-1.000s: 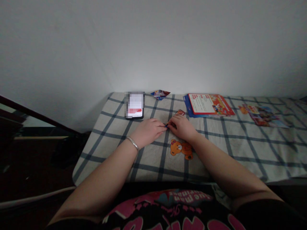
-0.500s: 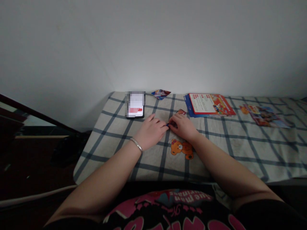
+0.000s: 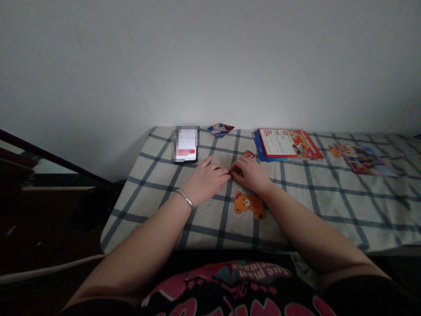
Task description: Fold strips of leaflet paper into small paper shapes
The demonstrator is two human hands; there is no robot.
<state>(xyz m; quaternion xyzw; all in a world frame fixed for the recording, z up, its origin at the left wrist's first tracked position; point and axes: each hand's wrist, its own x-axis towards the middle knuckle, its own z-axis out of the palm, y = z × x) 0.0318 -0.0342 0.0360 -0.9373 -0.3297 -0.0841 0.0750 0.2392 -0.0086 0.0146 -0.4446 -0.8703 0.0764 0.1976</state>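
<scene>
Over the middle of the checked cloth, my left hand (image 3: 208,180) and my right hand (image 3: 251,173) meet at the fingertips. A printed paper piece (image 3: 249,154) with a reddish-brown picture sticks out beyond my right fingers; the rest of it is hidden under that hand. My right fingers are bent and pressed down on this paper. On my left hand, the thumb side and index finger close against the right fingertips at a small dark edge, while the other fingers extend loosely. A metal bangle circles my left wrist.
A phone (image 3: 187,145) with a lit, blurred screen lies back left. Beside it is a folded printed paper (image 3: 221,129) by the wall. Red-and-blue printed sheets (image 3: 286,144) are stacked to the right, with another colourful sheet (image 3: 368,160) farther right. The checked tablecloth (image 3: 204,219) bears bear prints.
My hands stay almost in place. The left wrist has shifted slightly left, and the small blue bit between the fingertips is now mostly covered.
</scene>
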